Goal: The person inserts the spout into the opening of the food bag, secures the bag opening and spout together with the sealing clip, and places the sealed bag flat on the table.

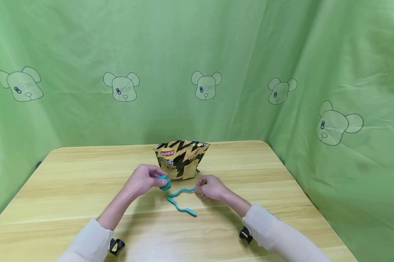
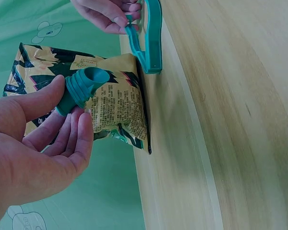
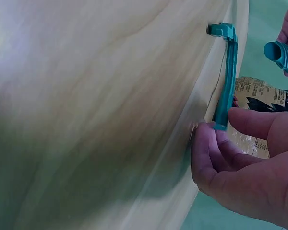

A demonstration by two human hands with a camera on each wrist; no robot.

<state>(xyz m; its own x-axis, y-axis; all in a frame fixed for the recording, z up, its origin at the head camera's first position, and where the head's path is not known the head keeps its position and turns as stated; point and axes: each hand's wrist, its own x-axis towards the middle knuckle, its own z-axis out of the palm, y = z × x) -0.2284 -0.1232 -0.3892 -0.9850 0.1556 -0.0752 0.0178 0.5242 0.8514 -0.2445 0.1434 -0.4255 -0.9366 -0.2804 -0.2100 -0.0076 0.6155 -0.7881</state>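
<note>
My left hand (image 1: 144, 180) pinches a ridged teal cap-like piece (image 2: 79, 88) between thumb and fingers, above the table and in front of the snack bag. One end of that piece is a round hollow opening. To its right, my right hand (image 1: 212, 187) pinches one end of a long teal bag clip (image 1: 181, 209). The clip is spread into a V, its bend pointing left and its free arm reaching toward the front. Behind both hands the gold and black chip bag (image 1: 182, 160) stands upright. In the right wrist view, the clip end at my fingertips is partly hidden.
The light wooden table (image 1: 85, 182) reaches back to a green curtain (image 1: 171, 43) printed with bear heads, which also hangs along both sides. A black band piece (image 1: 117, 247) shows by the left sleeve, and another black piece (image 1: 245, 235) by the right sleeve.
</note>
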